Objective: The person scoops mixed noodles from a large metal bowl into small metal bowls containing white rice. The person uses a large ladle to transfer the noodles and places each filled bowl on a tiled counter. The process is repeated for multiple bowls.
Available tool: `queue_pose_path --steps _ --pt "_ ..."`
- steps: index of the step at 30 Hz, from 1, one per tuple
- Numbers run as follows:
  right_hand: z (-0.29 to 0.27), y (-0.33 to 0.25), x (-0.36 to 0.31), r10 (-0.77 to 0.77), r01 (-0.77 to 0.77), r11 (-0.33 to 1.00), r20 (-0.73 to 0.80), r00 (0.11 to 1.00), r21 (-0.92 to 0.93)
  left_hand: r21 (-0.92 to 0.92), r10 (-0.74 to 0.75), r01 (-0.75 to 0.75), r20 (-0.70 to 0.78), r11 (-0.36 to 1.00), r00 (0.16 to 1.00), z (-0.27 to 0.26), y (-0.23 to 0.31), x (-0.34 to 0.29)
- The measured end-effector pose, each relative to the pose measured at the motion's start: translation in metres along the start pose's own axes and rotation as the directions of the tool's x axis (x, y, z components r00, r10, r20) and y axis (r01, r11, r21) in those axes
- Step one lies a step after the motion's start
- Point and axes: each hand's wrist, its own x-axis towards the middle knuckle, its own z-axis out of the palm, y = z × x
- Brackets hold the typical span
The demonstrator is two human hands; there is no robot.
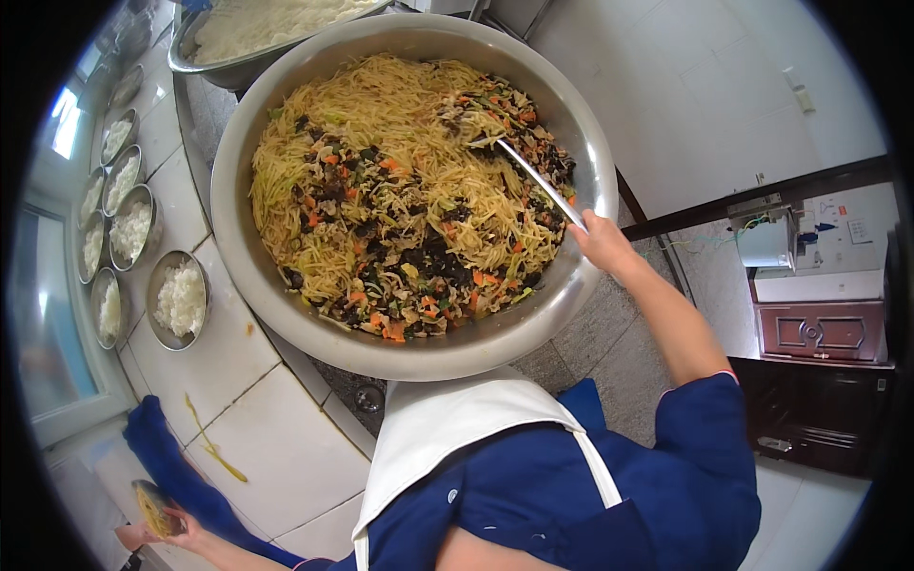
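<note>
My right hand [605, 243] is closed round the handle of a long metal serving spoon [538, 179], whose head is sunk in the food. That food fills a wide metal basin [233, 219]: pale yellow shreds [352, 105] at the back and left, and a mix of dark pieces, orange bits and meat-like scraps [400, 257] in front. At the lower left, my left hand [188, 531] grips a small metal bowl [157, 506] with yellow food in it. Another person's hand [135, 536] appears beside that bowl; whether it touches is unclear.
Metal bowls of white rice [181, 300] stand on the white tiled counter [257, 433] at left. A yellow-green scrap [224, 462] and dark blue cloth [181, 457] lie there too. Behind the basin is a tub of rice [271, 29]. A window [62, 314] borders the counter.
</note>
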Motion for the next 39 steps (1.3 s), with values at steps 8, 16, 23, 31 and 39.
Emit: queue_pose_path --steps 8,16,23,31,39 --pt "-0.057 0.007 -0.006 0.075 -0.069 0.967 -0.017 0.997 0.246 -0.043 -0.08 0.075 -0.121 0.996 0.99 0.025 0.005 0.028" --pt "0.019 -0.106 0.044 0.084 -0.289 0.746 0.346 0.934 0.6 -0.044 0.029 -0.029 -0.02 0.999 0.999 0.061 0.005 0.06" --pt "0.001 -0.064 -0.018 -0.147 -0.102 0.737 0.306 0.941 0.668 -0.147 -0.166 0.123 -0.33 0.981 0.929 0.108 0.034 0.043" --pt "0.069 -0.013 0.027 0.248 -0.287 0.71 0.153 0.957 0.643 0.559 -0.363 0.144 0.304 0.817 0.881 0.212 -0.099 -0.16" --pt "0.047 -0.036 0.045 0.186 -0.22 0.506 0.143 0.972 0.834 0.498 -0.752 0.582 0.269 0.643 0.602 0.302 -0.177 -0.231"
